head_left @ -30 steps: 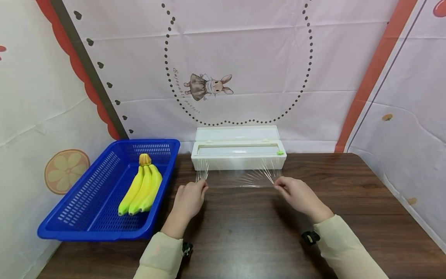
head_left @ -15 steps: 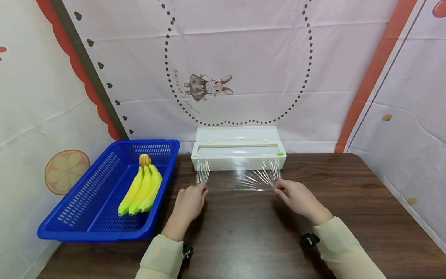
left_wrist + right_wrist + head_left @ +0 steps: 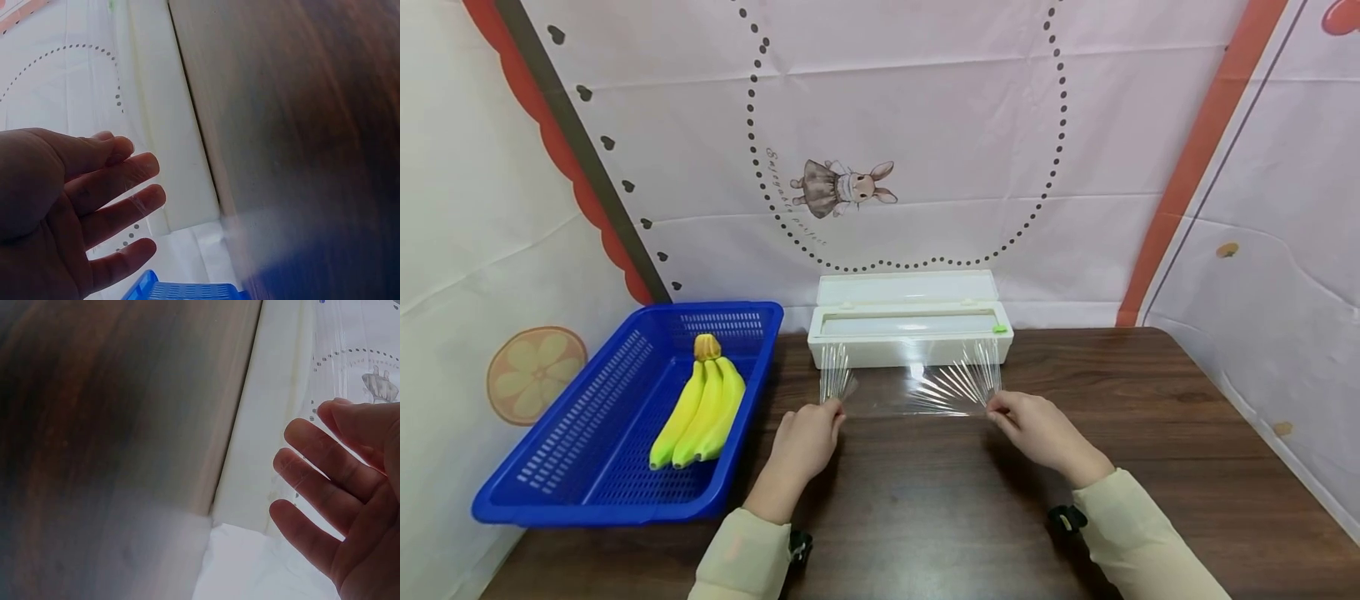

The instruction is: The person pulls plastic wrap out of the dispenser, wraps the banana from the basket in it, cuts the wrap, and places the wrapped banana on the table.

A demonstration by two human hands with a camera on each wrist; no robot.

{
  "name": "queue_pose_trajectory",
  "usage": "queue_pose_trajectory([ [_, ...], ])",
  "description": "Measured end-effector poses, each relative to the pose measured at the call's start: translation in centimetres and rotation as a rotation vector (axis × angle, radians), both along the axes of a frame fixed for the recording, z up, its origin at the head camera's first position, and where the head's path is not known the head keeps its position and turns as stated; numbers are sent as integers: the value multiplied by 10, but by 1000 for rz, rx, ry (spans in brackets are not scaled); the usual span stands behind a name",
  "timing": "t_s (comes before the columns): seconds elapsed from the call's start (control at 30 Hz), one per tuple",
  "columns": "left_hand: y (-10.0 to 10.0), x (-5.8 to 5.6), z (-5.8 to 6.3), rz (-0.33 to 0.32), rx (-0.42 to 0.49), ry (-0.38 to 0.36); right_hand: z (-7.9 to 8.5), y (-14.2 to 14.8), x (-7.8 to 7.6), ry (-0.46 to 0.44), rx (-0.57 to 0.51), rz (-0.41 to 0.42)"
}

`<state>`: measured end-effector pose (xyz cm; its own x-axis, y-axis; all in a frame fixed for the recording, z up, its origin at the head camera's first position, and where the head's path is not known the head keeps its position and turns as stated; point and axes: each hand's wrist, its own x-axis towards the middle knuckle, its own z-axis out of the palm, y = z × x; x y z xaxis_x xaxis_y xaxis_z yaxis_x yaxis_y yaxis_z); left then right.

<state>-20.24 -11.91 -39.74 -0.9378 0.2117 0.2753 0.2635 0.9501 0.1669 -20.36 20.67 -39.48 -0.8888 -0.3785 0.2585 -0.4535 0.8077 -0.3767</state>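
A sheet of clear cling film (image 3: 917, 387) stretches out from the white cling film box (image 3: 910, 352), whose lid (image 3: 907, 287) stands raised at the back. My left hand (image 3: 805, 437) pinches the film's left corner between thumb and index finger. At the right corner my right hand (image 3: 1037, 429) pinches it the same way. Bright creases fan from both grips toward the box. In the left wrist view the other fingers (image 3: 122, 215) are spread loosely below the pinch. The right wrist view shows the remaining fingers (image 3: 325, 487) likewise apart. A small green slider (image 3: 999, 328) sits at the box's right end.
To the left stands a blue plastic basket (image 3: 602, 510) with a bunch of yellow bananas (image 3: 709, 408) in it. Everything rests on a dark wooden table (image 3: 917, 517). A printed cloth (image 3: 940, 167) hangs behind the box and at both sides.
Both hands have drawn slightly toward the person, and the film between them and the box is a little longer. The box, basket and bananas stay in place; the head view has shifted slightly.
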Motion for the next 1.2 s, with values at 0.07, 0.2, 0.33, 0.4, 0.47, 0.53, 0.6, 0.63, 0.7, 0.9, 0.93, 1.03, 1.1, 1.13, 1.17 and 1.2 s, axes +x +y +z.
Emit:
queue_pose_trajectory([
  [0.07,0,1,0,3,6,-12,-1,0,0,1,0,3],
  [0.2,-1,1,-1,2,11,-17,0,-1,2,-7,0,6],
  [0.33,0,2,-1,2,10,-28,0,-1,4,-14,-1,0],
  [0.4,0,2,0,5,11,-42,-1,-1,5,-15,2,-3],
  [0.47,0,3,0,8,17,-57,-1,-1,5,-13,5,-3],
  [0.53,0,5,0,6,22,-67,-1,-1,6,-11,9,-4],
  [0.6,0,6,0,7,28,-74,-2,-1,6,-14,11,-4],
  [0.63,1,6,0,6,30,-74,-2,-1,7,-17,10,-6],
  [0.7,1,7,0,-2,30,-70,-2,0,7,-24,8,-12],
  [0.9,0,8,0,-12,44,-61,-3,-1,9,-35,12,-20],
  [0.93,0,9,0,-14,43,-58,-3,-1,10,-34,14,-19],
  [1.03,0,10,0,-17,41,-63,-3,-1,11,-36,13,-15],
  [1.1,0,11,1,-14,46,-76,-3,-1,11,-36,13,-14],
  [1.13,-1,11,1,-13,48,-82,-3,-2,12,-35,14,-13],
  [1.17,-1,12,1,-11,51,-89,-3,-2,12,-34,13,-14],
  [1.2,-1,12,1,-10,53,-93,-3,-2,13,-33,13,-18],
])
